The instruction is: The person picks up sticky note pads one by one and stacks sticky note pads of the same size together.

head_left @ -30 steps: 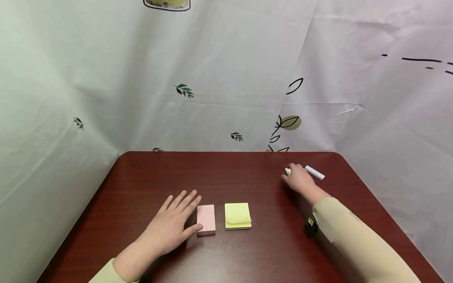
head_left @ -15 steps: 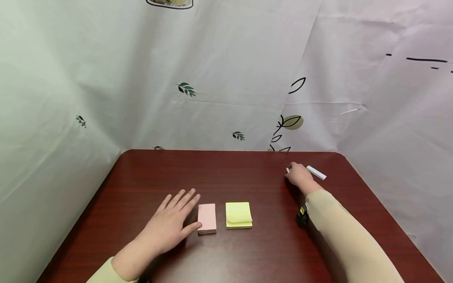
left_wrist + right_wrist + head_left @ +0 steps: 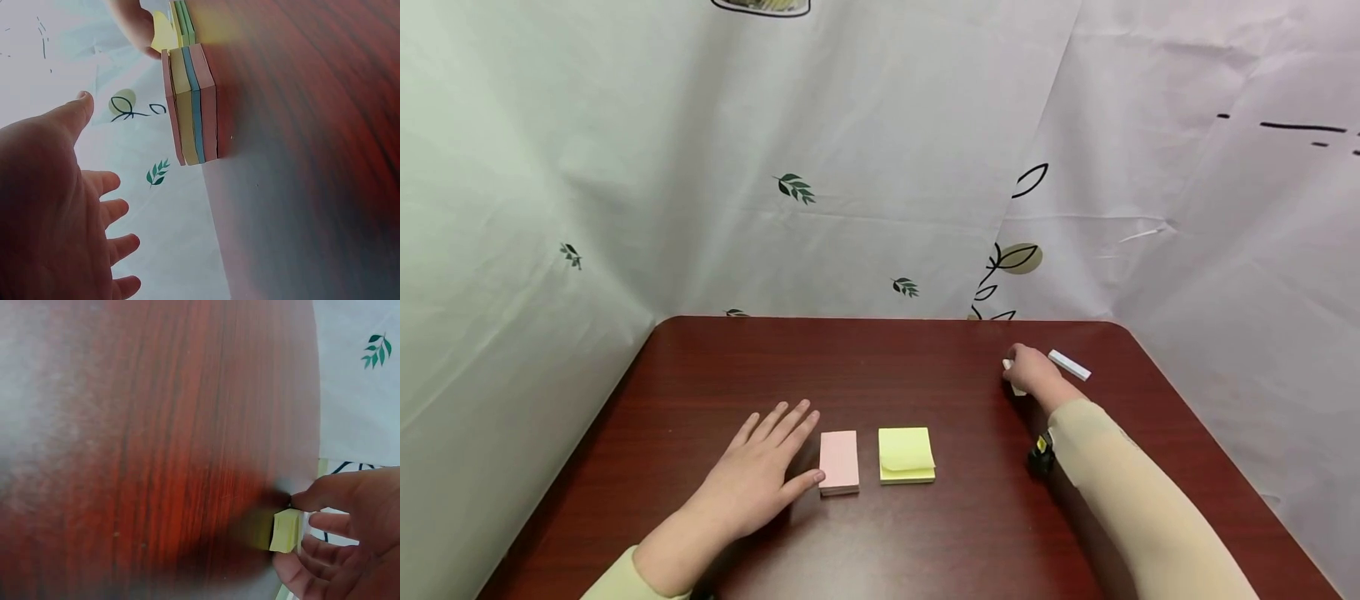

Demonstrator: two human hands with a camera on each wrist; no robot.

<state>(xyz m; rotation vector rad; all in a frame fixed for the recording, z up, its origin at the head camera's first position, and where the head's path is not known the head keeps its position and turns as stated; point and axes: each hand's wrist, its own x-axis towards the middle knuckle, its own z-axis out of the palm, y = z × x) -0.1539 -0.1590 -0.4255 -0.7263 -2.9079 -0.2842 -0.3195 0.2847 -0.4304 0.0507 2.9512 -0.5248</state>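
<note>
My right hand [image 3: 1033,372] is at the far right of the table, pinching a small pale-yellow pad of paper [image 3: 285,531] between thumb and fingers. In the head view the fingers cover most of that pad. My left hand [image 3: 751,479] is spread with straight fingers beside a pink sticky-note pad [image 3: 838,462], its thumb tip near the pad's left edge. From the left wrist this hand appears raised off the table, apart from the pad [image 3: 190,106], whose side has pink, yellow and blue layers. A yellow sticky-note pad [image 3: 906,455] lies just right of the pink one.
A narrow white block [image 3: 1069,365] lies behind and right of my right hand. The dark red-brown table [image 3: 850,367] ends at rounded far corners. White printed cloth [image 3: 880,150] hangs behind and along both sides.
The pale-yellow pad in my right hand has turned, and its near end now shows below the fingers. My right forearm has shifted slightly left. The left hand is nearly unmoved.
</note>
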